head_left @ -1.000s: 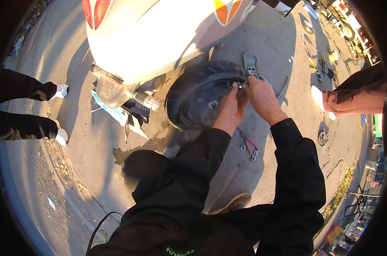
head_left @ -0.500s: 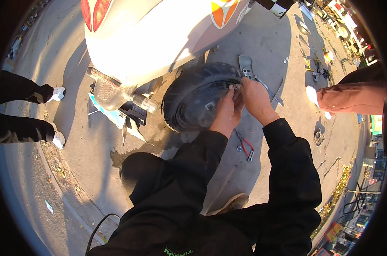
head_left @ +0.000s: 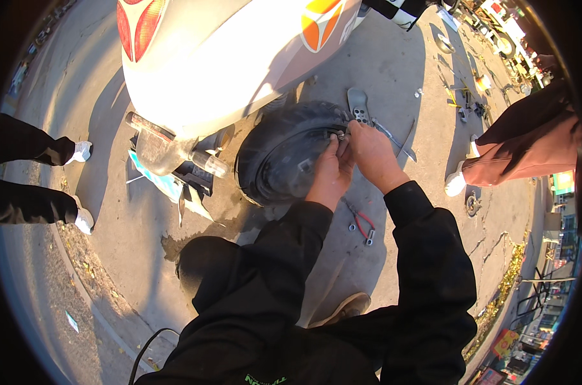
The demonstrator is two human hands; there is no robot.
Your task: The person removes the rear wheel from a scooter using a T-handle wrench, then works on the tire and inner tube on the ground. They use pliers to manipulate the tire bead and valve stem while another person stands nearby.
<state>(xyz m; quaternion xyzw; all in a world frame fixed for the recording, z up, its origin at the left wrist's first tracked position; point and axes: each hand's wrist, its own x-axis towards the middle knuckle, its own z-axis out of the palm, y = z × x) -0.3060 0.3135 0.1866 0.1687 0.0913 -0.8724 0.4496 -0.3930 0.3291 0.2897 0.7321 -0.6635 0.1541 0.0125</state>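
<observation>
Head view: from here left hand [head_left: 328, 174] and right hand [head_left: 374, 153] look pinched on a little metal bit [head_left: 341, 134], wheel [head_left: 279, 160] mostly left of both, left hand nearer.

Black long-sleeved top [head_left: 435, 269] with green lettering [head_left: 265, 380], dark trousers [head_left: 204, 266], tan shoe [head_left: 351, 303].

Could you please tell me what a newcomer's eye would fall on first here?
Probably the sunlit white scooter body at the top, with its red tail light at upper left. Next, near the centre, the left hand and right hand meet at the upper right edge of a black-tyred wheel. Below them, red-handled pliers lie on the ground.
</observation>
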